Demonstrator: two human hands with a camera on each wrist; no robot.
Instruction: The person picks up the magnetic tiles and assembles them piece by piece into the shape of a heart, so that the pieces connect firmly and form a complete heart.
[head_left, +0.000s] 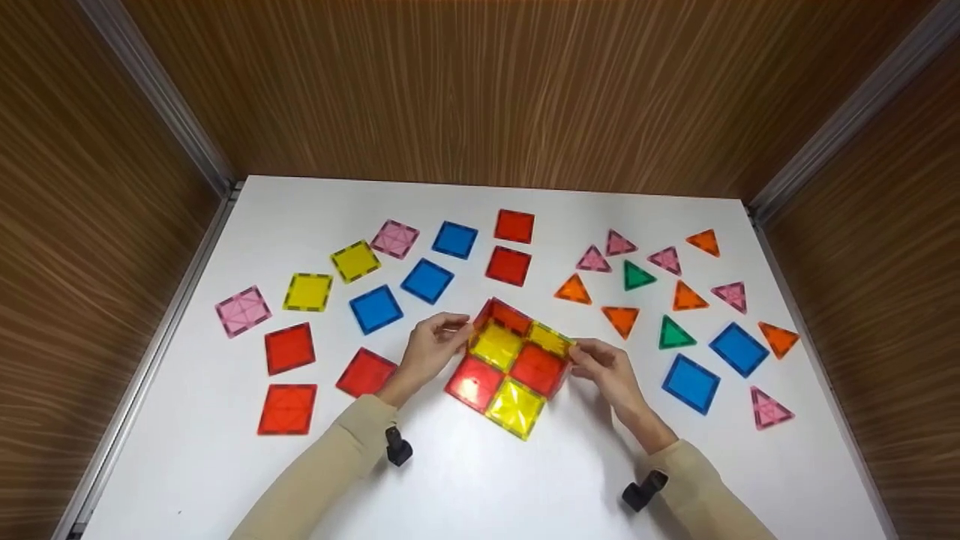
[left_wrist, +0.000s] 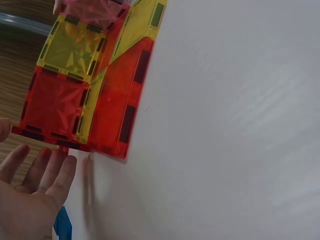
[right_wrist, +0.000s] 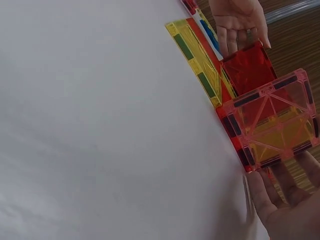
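A magnetic-tile build (head_left: 507, 367) of red and yellow squares lies in the middle of the table, with tiles standing upright along its far part. My left hand (head_left: 433, 346) is at its far left corner, fingertips right at an upright red square tile (left_wrist: 55, 105). On the other side, my right hand (head_left: 606, 371) has its thumb and fingertips at the right corner. Its nearly straight fingers touch the lower edge of an upright pink square tile (right_wrist: 275, 120). A yellow square tile (head_left: 551, 339) stands along the far right side. A flat red square tile (head_left: 366, 372) lies beside my left wrist.
Blue square tiles (head_left: 376, 309), yellow ones (head_left: 307, 292), pink ones (head_left: 243, 310) and red ones (head_left: 289, 349) spread over the left and back. At right lie pink triangles (head_left: 770, 409), orange triangles (head_left: 621, 321), green triangles (head_left: 676, 333) and blue squares (head_left: 691, 383). Wood-grain walls (head_left: 480, 90) enclose the table.
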